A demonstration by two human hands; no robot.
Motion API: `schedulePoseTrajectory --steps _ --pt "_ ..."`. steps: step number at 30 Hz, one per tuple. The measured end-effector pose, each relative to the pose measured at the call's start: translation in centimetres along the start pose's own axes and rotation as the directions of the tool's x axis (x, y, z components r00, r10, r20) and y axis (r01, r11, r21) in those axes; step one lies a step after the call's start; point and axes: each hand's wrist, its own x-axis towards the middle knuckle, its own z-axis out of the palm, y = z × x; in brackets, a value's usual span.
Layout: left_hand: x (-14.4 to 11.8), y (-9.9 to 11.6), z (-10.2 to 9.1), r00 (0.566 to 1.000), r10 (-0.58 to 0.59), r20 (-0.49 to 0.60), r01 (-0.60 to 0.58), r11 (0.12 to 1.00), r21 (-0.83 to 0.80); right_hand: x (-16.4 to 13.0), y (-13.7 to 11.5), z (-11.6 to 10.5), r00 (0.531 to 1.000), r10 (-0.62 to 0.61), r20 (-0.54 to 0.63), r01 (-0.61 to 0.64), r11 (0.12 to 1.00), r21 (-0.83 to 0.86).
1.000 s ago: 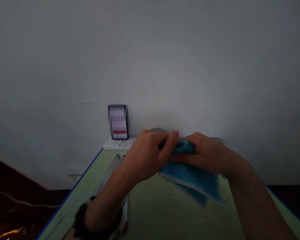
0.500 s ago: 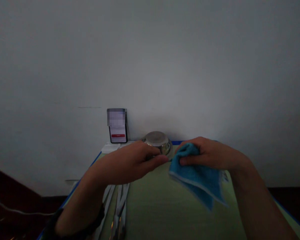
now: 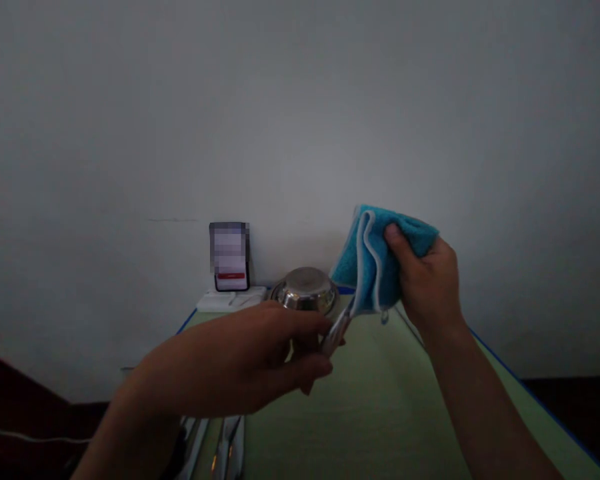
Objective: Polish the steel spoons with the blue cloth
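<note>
right hand (image 3: pixel 430 280) clamps fingers on a blue cloth (image 3: pixel 367 263) above the steel bowl (image 3: pixel 305 291); left hand (image 3: pixel 260 357) pinches a metal utensil (image 3: pixel 337 331), best wiped firmly along its length.

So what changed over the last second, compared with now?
The right hand lifted the blue cloth from low over the table up and to the right, keeping its grip. The left hand drew apart from it and now holds a metal utensil whose tip reaches the cloth's lower edge. The steel bowl, once hidden behind the hands, shows. The phone and green mat stayed put.
</note>
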Motion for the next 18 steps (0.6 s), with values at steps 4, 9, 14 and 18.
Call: schedulePoseTrajectory --steps 4,9,14,18 --pt "-0.1 -0.1 -0.3 0.996 0.032 -0.087 -0.029 0.999 0.037 -0.1 0.7 0.1 0.995 0.07 -0.064 -0.065 0.995 0.081" --pt "0.7 -0.4 0.0 0.957 0.131 -0.258 -0.13 0.991 0.022 -0.3 0.3 0.2 0.989 0.144 -0.043 -0.136 0.98 0.145" --pt "1.4 -0.7 0.3 0.932 0.124 -0.339 -0.101 0.991 0.087 -0.6 -1.0 0.6 0.942 0.331 0.053 -0.329 0.882 0.338" --pt "1.7 -0.8 0.3 0.948 0.117 -0.295 -0.081 0.988 0.13 -1.2 -1.3 1.4 0.922 0.377 0.094 -0.375 0.802 0.465"
